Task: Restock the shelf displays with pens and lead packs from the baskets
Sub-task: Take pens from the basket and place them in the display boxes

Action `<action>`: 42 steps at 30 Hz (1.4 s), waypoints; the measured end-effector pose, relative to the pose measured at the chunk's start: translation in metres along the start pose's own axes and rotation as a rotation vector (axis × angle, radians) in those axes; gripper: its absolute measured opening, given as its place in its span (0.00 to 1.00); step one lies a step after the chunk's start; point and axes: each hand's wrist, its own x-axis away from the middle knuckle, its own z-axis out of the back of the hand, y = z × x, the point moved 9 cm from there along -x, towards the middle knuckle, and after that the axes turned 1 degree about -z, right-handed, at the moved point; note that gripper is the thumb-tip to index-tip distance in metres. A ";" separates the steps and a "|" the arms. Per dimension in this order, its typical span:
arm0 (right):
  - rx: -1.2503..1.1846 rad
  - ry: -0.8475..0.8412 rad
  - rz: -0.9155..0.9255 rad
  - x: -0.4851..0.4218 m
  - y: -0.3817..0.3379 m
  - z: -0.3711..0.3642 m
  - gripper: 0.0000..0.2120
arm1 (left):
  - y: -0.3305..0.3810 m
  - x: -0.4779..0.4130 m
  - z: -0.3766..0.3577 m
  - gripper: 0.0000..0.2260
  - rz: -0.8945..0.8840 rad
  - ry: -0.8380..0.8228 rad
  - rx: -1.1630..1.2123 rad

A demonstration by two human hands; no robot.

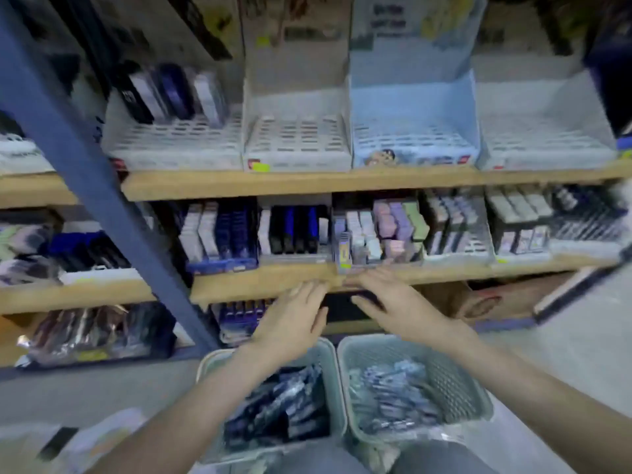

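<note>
Two pale-green plastic mesh baskets (pixel 455 381) sat below. Left hand (pixel 294 319) and right hand (pixel 396 302) reached toward the tan wooden shelf edge (pixel 260 285), fingers straight, holding nothing.

Stationery shop; stocked shelf displays (pixel 297 138), baskets (pixel 455 381).

Two baskets stand at the bottom centre of the frame: the left basket (pixel 208 362) and the right basket (pixel 455 381). Above them are two hands, the left hand (pixel 294 323) and the right hand (pixel 400 309). The top shelf (pixel 273 184) carries four display trays (pixel 297 138). One blue post (pixel 85 159) crosses the left side.
</note>
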 end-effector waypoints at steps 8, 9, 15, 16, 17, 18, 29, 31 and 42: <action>0.060 -0.380 -0.524 0.156 0.206 -0.172 0.23 | 0.022 0.029 -0.181 0.18 -0.197 -0.270 -0.016; 0.102 -0.447 -0.541 0.170 0.219 -0.193 0.27 | 0.023 0.033 -0.196 0.18 -0.216 -0.292 -0.029; 0.417 -0.785 -0.373 0.193 0.251 -0.279 0.39 | 0.009 0.051 -0.251 0.20 -0.229 -0.338 -0.059; 0.444 -0.809 -0.299 0.189 0.250 -0.288 0.40 | 0.007 0.052 -0.255 0.20 -0.234 -0.329 -0.066; 0.470 -0.838 -0.238 0.186 0.249 -0.297 0.40 | 0.007 0.053 -0.258 0.21 -0.237 -0.322 -0.071; 0.504 -0.871 -0.180 0.185 0.248 -0.305 0.41 | 0.006 0.053 -0.261 0.21 -0.234 -0.321 -0.075; 0.640 -1.043 0.069 0.188 0.240 -0.329 0.38 | 0.019 0.056 -0.278 0.22 -0.310 -0.269 -0.141; 0.625 -1.011 0.055 0.186 0.239 -0.330 0.36 | 0.020 0.058 -0.279 0.24 -0.316 -0.265 -0.146; 0.621 -0.914 0.064 0.178 0.233 -0.328 0.28 | 0.021 0.062 -0.283 0.24 -0.330 -0.248 -0.171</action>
